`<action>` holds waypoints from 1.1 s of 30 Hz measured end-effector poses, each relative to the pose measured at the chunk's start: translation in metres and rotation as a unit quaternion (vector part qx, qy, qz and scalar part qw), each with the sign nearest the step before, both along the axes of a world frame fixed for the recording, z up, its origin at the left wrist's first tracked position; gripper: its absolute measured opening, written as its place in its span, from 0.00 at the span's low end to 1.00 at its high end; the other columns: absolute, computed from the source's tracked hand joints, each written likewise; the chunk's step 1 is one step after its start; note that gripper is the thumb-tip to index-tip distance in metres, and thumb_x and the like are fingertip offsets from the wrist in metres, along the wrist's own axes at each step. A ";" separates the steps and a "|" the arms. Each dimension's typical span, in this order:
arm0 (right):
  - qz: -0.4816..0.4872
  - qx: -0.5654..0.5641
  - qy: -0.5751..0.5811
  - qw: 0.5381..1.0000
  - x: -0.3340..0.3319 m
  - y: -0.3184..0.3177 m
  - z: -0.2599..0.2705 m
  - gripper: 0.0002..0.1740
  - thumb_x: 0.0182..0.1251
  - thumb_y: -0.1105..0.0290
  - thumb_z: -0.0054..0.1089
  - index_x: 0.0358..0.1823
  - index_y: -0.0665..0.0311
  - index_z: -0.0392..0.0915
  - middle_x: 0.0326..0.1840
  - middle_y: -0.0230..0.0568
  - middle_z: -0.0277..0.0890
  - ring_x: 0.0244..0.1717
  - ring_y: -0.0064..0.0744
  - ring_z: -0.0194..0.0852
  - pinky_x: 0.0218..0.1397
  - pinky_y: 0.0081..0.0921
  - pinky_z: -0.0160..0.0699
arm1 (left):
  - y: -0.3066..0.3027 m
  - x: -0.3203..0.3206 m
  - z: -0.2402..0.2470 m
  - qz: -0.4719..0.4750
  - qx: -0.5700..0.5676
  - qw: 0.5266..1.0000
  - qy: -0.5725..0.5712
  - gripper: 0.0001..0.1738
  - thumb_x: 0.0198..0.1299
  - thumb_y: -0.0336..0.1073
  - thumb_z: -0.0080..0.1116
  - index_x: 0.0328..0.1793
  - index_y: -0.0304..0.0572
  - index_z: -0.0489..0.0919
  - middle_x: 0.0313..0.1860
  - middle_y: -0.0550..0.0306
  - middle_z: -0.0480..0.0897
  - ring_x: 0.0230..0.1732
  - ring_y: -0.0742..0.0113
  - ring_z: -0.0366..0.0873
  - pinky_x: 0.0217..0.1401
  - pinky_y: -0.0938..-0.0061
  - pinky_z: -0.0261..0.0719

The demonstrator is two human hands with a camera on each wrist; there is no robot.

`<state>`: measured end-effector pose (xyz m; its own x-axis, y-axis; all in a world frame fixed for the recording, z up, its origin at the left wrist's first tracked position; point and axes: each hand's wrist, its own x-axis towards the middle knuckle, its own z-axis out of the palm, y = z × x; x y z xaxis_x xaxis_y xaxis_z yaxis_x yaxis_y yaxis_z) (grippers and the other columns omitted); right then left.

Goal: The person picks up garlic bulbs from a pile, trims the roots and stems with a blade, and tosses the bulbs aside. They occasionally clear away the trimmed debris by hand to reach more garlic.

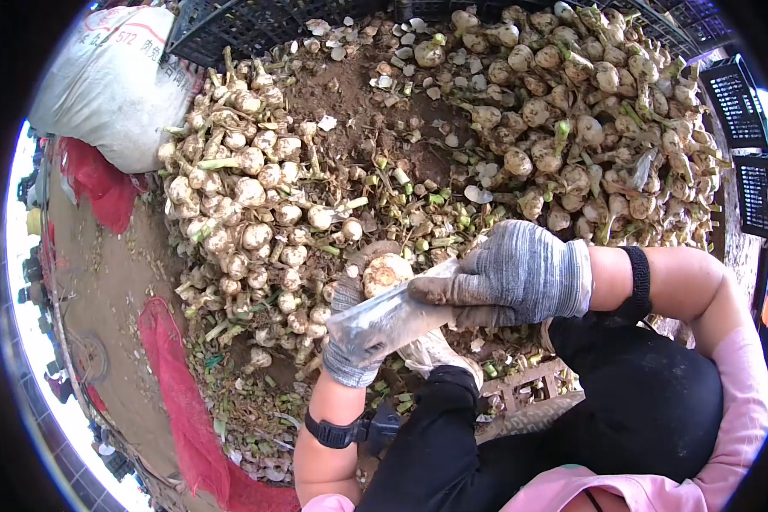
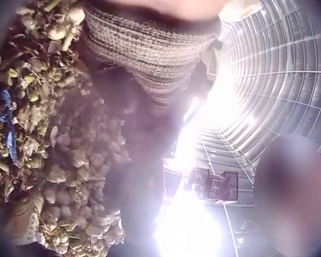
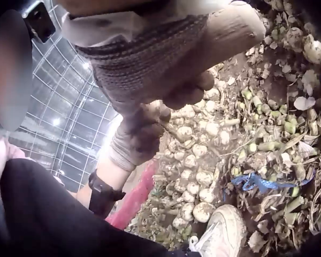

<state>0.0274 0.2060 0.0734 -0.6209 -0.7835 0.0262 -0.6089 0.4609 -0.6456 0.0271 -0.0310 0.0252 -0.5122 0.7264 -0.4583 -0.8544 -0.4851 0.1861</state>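
Pale, round, soil-smeared garlic bulb: it sits at the top of my left hand, raised off the ground in front of my knees and just clear of the heaps. The grip of that hand, in a grey knitted glove, is closed round the bulb's lower part, so the head stands proud of the fingers.

My right hand, gloved the same, has its grip closed on one end of a broad, flat, dull-grey metal blade. The blade runs across the left hand just below the bulb. I judge that I hold the two this close so that the left hand steadies the bulb against the blade.

To the left lies a heap of stemless white garlic bulbs. To the right lies a second heap with green stalks still on. The two are kept apart by bare brown soil. Cut green stem pieces litter the ground beneath my hands.

A white woven sack, red net bags and black plastic crates border the ground.
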 end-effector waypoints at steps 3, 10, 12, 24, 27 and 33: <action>0.023 -0.021 -0.001 1.000 -0.001 -0.003 0.003 0.35 0.63 0.48 0.55 0.70 0.48 0.60 0.19 0.40 0.69 0.16 0.43 0.70 0.17 0.36 0.67 | 0.007 -0.002 0.024 -0.021 0.000 1.000 -0.003 0.26 0.66 0.49 0.48 0.63 0.43 0.63 0.55 0.54 0.76 0.55 0.64 0.73 0.64 0.63 0.70; 0.061 -0.021 -0.041 0.997 0.001 -0.003 0.005 0.38 0.60 0.47 0.58 0.71 0.47 0.59 0.20 0.39 0.70 0.15 0.41 0.70 0.16 0.35 0.66 | 0.002 0.015 0.004 -0.259 -0.445 0.683 0.518 0.13 0.68 0.41 0.45 0.56 0.48 0.69 0.52 0.59 0.78 0.51 0.69 0.76 0.58 0.70 0.74; 0.064 -0.016 -0.053 0.996 0.003 0.001 0.003 0.38 0.60 0.47 0.58 0.71 0.46 0.59 0.20 0.39 0.70 0.15 0.40 0.70 0.16 0.34 0.65 | 0.010 0.010 0.019 -0.256 -0.408 0.436 0.760 0.13 0.59 0.43 0.54 0.48 0.51 0.75 0.43 0.62 0.79 0.44 0.67 0.78 0.54 0.69 0.75; -0.165 0.078 -0.130 0.975 0.000 0.059 -0.029 0.27 0.71 0.57 0.49 0.70 0.48 0.62 0.34 0.47 0.80 0.30 0.48 0.81 0.37 0.36 0.80 | -0.001 0.029 0.021 -0.066 -0.473 0.540 0.693 0.22 0.50 0.42 0.69 0.49 0.45 0.76 0.37 0.57 0.79 0.39 0.61 0.78 0.42 0.69 0.80; -0.164 -0.044 -0.242 0.955 0.007 0.056 -0.023 0.28 0.73 0.54 0.46 0.71 0.53 0.60 0.48 0.50 0.79 0.45 0.47 0.81 0.51 0.35 0.77 | 0.000 0.021 0.019 -0.045 -0.426 0.607 0.669 0.23 0.46 0.37 0.72 0.47 0.43 0.75 0.36 0.56 0.77 0.39 0.61 0.76 0.41 0.67 0.78; -0.098 -0.180 -0.439 0.875 0.008 0.028 0.010 0.31 0.73 0.55 0.47 0.70 0.67 0.59 0.64 0.51 0.69 0.66 0.35 0.65 0.68 0.30 0.62 | 0.004 0.021 0.021 -0.060 -0.453 0.568 0.685 0.13 0.43 0.35 0.73 0.30 0.45 0.76 0.27 0.58 0.78 0.33 0.58 0.77 0.41 0.69 0.77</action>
